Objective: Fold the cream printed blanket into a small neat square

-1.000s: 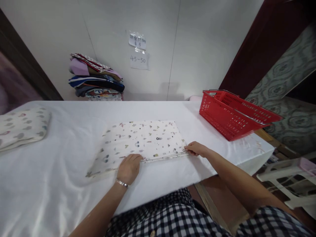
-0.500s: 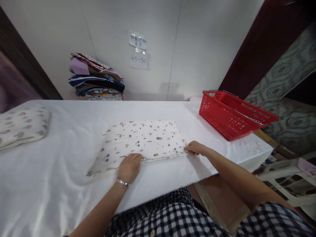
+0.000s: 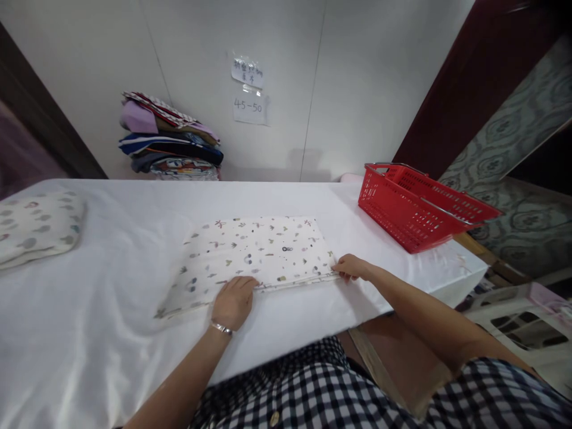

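Printed cloth (image 3: 254, 250) holding still, left of the red shopping basket (image 3: 415, 214)!
No shift: left hand (image 3: 233, 302), fingers together, presses the near edge; right hand (image 3: 352, 267), basket side, pinches the corner, apparently keeping that edge steady.

The person wears a black-and-white checked garment (image 3: 308, 393) with a button and a silvery bracelet (image 3: 221, 328).

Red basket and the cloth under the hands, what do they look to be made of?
Red basket: probably glossy moulded plastic, judging by its even colour and punched slots; its thin, shiny handles look like metal.
Printed cloth: matte, soft woven fabric, perhaps cotton, going by its dull surface and layered edge.
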Available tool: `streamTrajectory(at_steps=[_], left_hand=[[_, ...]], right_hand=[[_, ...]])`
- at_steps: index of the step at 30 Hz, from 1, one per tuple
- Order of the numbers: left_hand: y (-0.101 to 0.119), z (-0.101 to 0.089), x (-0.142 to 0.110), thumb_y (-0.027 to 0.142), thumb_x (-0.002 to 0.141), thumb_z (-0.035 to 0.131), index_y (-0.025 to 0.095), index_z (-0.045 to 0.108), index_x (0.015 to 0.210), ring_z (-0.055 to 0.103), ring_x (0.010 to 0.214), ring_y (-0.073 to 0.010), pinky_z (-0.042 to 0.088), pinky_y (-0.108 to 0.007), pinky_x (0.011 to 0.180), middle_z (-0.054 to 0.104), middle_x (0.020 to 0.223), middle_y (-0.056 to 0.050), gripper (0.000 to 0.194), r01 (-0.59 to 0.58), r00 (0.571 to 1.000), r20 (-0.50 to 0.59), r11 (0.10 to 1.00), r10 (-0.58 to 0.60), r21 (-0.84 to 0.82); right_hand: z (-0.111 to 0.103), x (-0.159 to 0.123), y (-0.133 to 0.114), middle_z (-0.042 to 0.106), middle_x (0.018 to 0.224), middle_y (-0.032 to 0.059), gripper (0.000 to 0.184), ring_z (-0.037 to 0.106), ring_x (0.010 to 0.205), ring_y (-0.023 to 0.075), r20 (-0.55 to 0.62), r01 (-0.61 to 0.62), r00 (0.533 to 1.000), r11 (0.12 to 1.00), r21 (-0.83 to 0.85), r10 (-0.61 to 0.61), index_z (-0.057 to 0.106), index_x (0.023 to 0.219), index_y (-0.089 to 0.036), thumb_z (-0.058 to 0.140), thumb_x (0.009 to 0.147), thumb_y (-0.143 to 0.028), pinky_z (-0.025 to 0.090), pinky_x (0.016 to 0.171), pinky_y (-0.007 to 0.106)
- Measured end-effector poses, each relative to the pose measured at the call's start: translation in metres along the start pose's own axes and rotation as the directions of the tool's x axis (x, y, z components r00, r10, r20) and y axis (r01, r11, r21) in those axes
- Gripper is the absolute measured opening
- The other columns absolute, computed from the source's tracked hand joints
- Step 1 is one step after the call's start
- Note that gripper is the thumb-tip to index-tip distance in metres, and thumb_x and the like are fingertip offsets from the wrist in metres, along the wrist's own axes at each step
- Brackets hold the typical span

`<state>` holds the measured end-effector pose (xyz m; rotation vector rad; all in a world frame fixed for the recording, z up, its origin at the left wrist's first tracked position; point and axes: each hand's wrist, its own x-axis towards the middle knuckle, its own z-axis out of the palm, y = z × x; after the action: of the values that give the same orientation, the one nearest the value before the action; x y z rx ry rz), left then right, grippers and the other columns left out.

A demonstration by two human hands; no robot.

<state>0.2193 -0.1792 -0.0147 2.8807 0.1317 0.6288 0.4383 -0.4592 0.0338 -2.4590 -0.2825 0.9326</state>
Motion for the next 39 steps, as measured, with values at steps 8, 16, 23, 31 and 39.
streamTrajectory(at_steps=[8,16,23,31,39], left_hand=[[0.001,-0.002,0.001,0.010,0.079,0.039,0.022,0.064,0.094,0.057,0.094,-0.0208,0.043,-0.038,0.082,0.066,0.100,-0.003,0.031,0.005,1.000,0.006,1.000,-0.005,-0.012],[-0.005,0.004,-0.002,0.011,0.078,0.040,0.020,0.065,0.092,0.058,0.091,-0.0195,0.045,-0.035,0.082,0.066,0.097,-0.004,0.030,0.006,0.998,-0.064,0.999,-0.009,-0.053],[-0.006,0.004,0.000,0.010,0.075,0.042,0.021,0.065,0.085,0.057,0.088,-0.0199,0.045,-0.034,0.079,0.067,0.092,-0.003,0.027,0.033,0.998,-0.056,0.998,-0.036,-0.062],[-0.005,0.004,0.000,0.010,0.076,0.042,0.020,0.065,0.086,0.056,0.090,-0.0199,0.044,-0.034,0.080,0.067,0.093,-0.003,0.027,0.042,0.998,-0.039,0.998,-0.044,-0.054],[-0.003,0.001,0.000,0.009,0.077,0.042,0.019,0.065,0.085,0.054,0.091,-0.0207,0.044,-0.034,0.081,0.066,0.093,-0.004,0.026,-0.010,0.999,-0.050,0.998,0.007,-0.055]], right_hand=[[-0.012,0.000,-0.008,0.056,0.050,-0.0019,0.021,0.050,0.038,0.0080,-0.077,0.043,0.996,0.999,-0.032,-0.046,0.053,0.057,-0.015,0.067,0.065,-0.029,0.025,0.036,0.018],[-0.020,-0.007,-0.012,0.053,0.051,-0.0034,0.020,0.054,0.044,0.0072,-0.013,0.042,0.999,0.992,0.122,-0.041,0.050,0.062,-0.016,0.058,0.074,-0.029,0.025,0.035,0.017],[0.000,-0.013,0.001,0.051,0.046,-0.0018,0.023,0.050,0.040,0.0083,0.116,-0.045,0.993,0.988,0.145,0.028,0.047,0.058,-0.015,0.055,0.077,-0.026,0.024,0.035,0.018],[0.001,-0.012,0.004,0.057,0.056,0.0001,0.023,0.054,0.043,0.0091,0.062,0.005,0.998,0.998,0.061,-0.009,0.046,0.061,-0.016,0.058,0.075,-0.029,0.027,0.038,0.019],[0.006,-0.022,-0.004,0.062,0.081,0.0090,0.014,0.060,0.072,0.0182,-0.121,0.050,0.990,0.977,-0.207,-0.077,0.052,0.079,-0.015,0.057,0.075,-0.027,0.038,0.055,0.024]])
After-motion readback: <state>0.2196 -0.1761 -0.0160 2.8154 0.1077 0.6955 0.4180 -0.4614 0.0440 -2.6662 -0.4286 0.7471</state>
